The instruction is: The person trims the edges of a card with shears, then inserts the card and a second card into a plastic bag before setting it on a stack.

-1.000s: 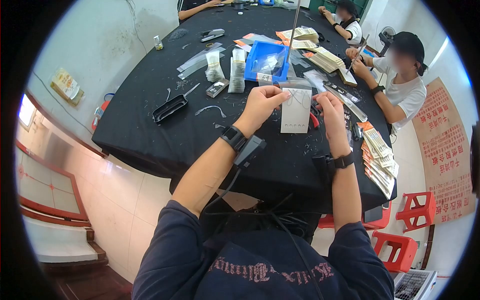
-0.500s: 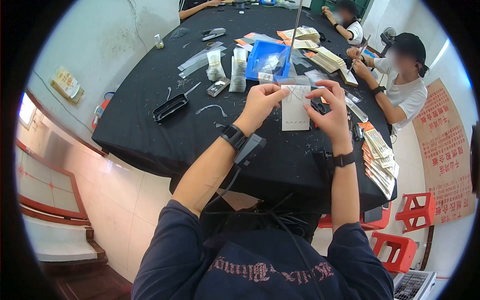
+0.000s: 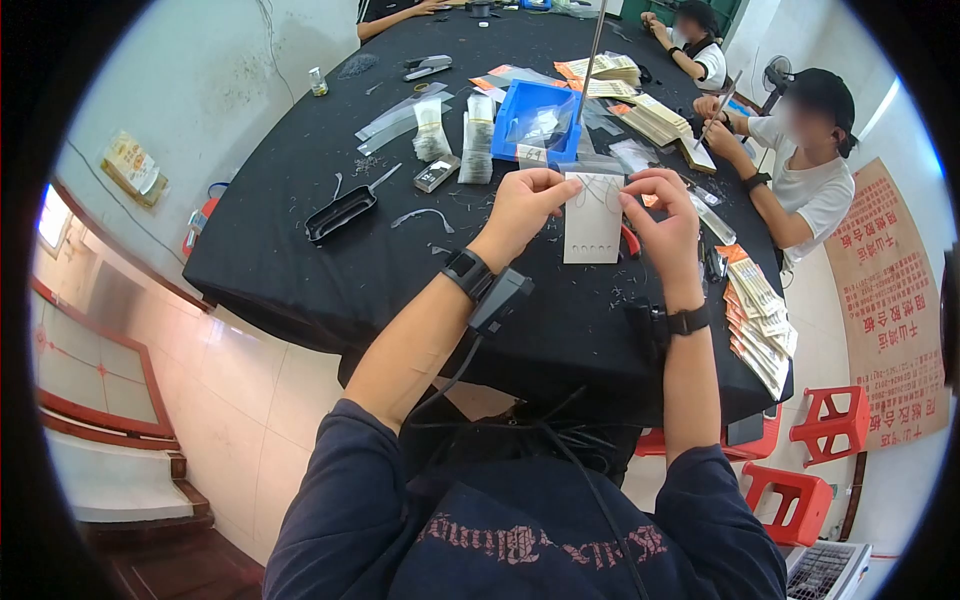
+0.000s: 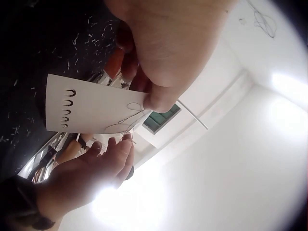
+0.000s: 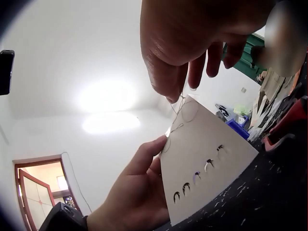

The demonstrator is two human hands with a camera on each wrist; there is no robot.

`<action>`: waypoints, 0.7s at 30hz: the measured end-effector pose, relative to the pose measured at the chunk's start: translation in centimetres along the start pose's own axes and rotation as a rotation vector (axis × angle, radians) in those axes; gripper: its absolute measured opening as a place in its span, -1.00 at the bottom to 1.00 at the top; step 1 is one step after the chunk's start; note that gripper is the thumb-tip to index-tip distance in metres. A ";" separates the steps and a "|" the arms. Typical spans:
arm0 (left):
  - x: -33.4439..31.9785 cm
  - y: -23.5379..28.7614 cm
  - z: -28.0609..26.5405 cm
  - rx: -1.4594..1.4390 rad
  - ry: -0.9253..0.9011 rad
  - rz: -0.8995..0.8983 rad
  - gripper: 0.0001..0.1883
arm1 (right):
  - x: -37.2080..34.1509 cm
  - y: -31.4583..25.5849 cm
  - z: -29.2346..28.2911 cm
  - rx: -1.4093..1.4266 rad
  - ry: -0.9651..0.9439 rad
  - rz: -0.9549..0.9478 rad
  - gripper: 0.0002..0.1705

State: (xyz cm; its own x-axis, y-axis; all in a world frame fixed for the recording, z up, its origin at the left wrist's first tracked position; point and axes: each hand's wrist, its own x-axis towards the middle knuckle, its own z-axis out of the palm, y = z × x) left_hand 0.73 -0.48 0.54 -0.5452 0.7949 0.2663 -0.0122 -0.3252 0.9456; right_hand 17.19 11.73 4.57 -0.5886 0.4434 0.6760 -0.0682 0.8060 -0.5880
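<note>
My left hand point(image 3: 525, 208) pinches the upper left edge of a white card point(image 3: 592, 238) between thumb and fingers. The card stands upright above the black table. Along its lower end runs a row of small dark curved hooks point(image 5: 209, 166), and loops of thin line point(image 5: 180, 126) lie across its upper part. At the upper right corner my right hand point(image 3: 668, 222) pinches the thin line between thumb and forefinger, its other fingers loosely bent. Behind the card's top edge some clear plastic point(image 3: 600, 163) shows.
A blue bin point(image 3: 508, 122) stands behind the card, a thin metal rod point(image 3: 592, 60) beside it. A red-handled tool point(image 3: 630, 241) lies by the card. Fanned packets point(image 3: 757, 320) are at right; a black open holder point(image 3: 340, 216) lies left. Another person point(image 3: 800, 170) sits at right.
My right hand opened its fingers over the card's right edge, then brought thumb and forefinger together at the line by the upper right corner. The left hand keeps its pinch.
</note>
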 end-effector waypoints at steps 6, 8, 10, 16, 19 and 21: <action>0.0 -0.1 0.1 0.004 0.000 0.013 -0.76 | -0.3 1.7 0.6 0.317 0.056 0.219 -0.93; 0.0 -0.2 0.1 -0.002 -0.006 0.021 -0.76 | -0.2 1.4 0.7 0.316 0.077 0.202 -0.94; 0.1 -0.2 0.0 0.005 -0.017 0.014 -0.76 | -0.1 1.2 0.6 0.253 0.069 0.160 -0.94; 0.1 -0.2 -0.1 -0.016 -0.012 0.000 -0.76 | 0.0 0.7 0.0 0.020 0.002 -0.059 -0.89; 0.0 -0.1 -0.1 -0.012 -0.012 -0.008 -0.76 | 0.1 0.3 -0.1 -0.042 -0.013 -0.114 -0.88; 0.0 -0.1 -0.1 -0.016 -0.010 -0.006 -0.76 | 0.1 -0.2 0.0 -0.057 -0.009 -0.126 -0.88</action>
State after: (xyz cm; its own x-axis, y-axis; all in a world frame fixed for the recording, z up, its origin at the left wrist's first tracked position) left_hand 0.61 -0.49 0.44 -0.5364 0.8021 0.2625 -0.0291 -0.3285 0.9441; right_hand 17.14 11.62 4.80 -0.5852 0.3343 0.7387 -0.0957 0.8762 -0.4724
